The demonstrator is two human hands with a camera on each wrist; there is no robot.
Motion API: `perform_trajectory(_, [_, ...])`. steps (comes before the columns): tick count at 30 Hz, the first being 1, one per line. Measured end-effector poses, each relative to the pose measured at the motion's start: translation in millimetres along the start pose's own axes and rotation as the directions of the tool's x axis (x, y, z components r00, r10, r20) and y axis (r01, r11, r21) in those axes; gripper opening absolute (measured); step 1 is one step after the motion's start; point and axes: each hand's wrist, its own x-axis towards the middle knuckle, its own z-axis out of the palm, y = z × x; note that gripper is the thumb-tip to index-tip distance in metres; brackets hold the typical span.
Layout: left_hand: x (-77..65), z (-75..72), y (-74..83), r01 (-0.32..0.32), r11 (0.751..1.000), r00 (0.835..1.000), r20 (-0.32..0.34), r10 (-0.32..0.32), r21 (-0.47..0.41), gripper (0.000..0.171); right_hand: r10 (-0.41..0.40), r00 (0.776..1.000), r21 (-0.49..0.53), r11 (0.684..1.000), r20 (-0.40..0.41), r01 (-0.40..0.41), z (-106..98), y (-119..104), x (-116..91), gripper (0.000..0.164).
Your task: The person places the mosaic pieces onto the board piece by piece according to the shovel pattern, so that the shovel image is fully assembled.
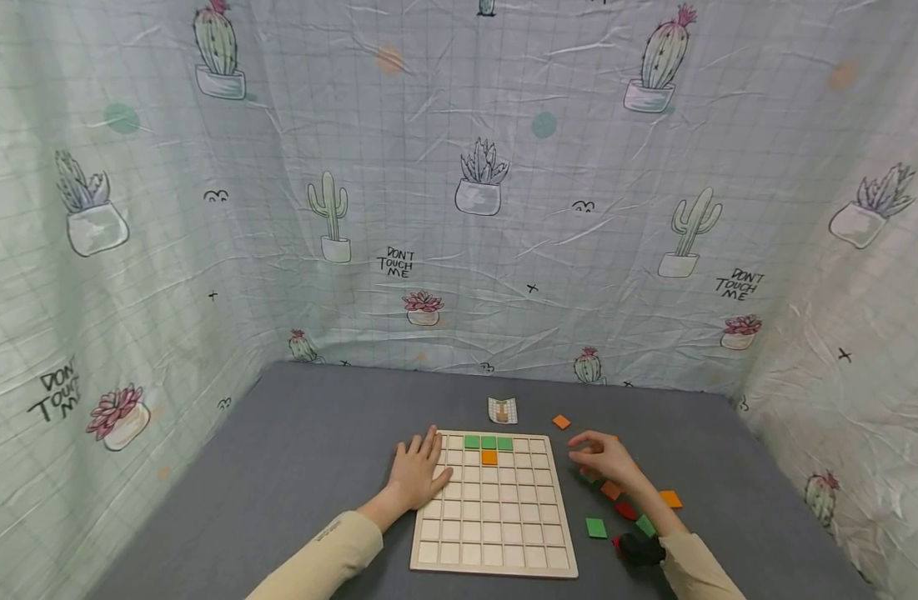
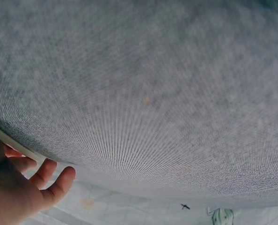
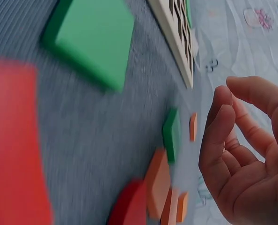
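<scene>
A pale wooden grid board (image 1: 512, 512) lies on the grey table. Three green square tiles (image 1: 489, 442) sit side by side in its far row, with one orange tile (image 1: 489, 457) under the middle one. My left hand (image 1: 416, 472) rests on the board's left edge, fingers spread. To the right of the board, my right hand (image 1: 607, 457) hovers over loose tiles. In the right wrist view its fingers are loosely bent, thumb and fingertips close together, and no tile shows between them. Under that hand are a green tile (image 3: 172, 133), an orange tile (image 3: 157, 183) and a red piece (image 3: 129, 206).
A small printed card (image 1: 503, 411) lies beyond the board, with a loose orange tile (image 1: 561, 422) to its right. Another green tile (image 1: 596, 528) lies beside the board's right edge, and an orange one (image 1: 670, 499) farther right. A cactus-print curtain (image 1: 428, 233) surrounds the table.
</scene>
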Motion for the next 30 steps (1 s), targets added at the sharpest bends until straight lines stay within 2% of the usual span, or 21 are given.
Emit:
perform_trajectory(8, [0.6,-0.4,0.2,0.004,1.0,1.0,0.012,-0.004,0.0,0.062,0.041,0.999,0.01,0.999,-0.029,-0.04,-17.5,9.8,-9.4,0.036])
perform_trajectory(17, [-0.9,-3.2,1.6,0.002,1.0,1.0,-0.002,-0.002,0.0,0.061,0.089,0.993,-0.007,0.996,-0.077,-0.09,-40.6,18.4,-21.5,0.042])
perform_trajectory(24, [-0.3,-1.3,1.1,0.004,1.0,1.0,-0.001,-0.004,0.001,0.062,0.152,0.977,-0.033,0.987,-0.147,-0.159,-60.0,24.4,-25.2,0.04])
perform_trajectory(30, [0.3,-1.8,1.4,0.004,1.0,1.0,-0.002,-0.004,0.007,0.062,0.176,0.967,-0.05,0.981,-0.186,-0.188,-71.1,30.3,-21.4,0.039])
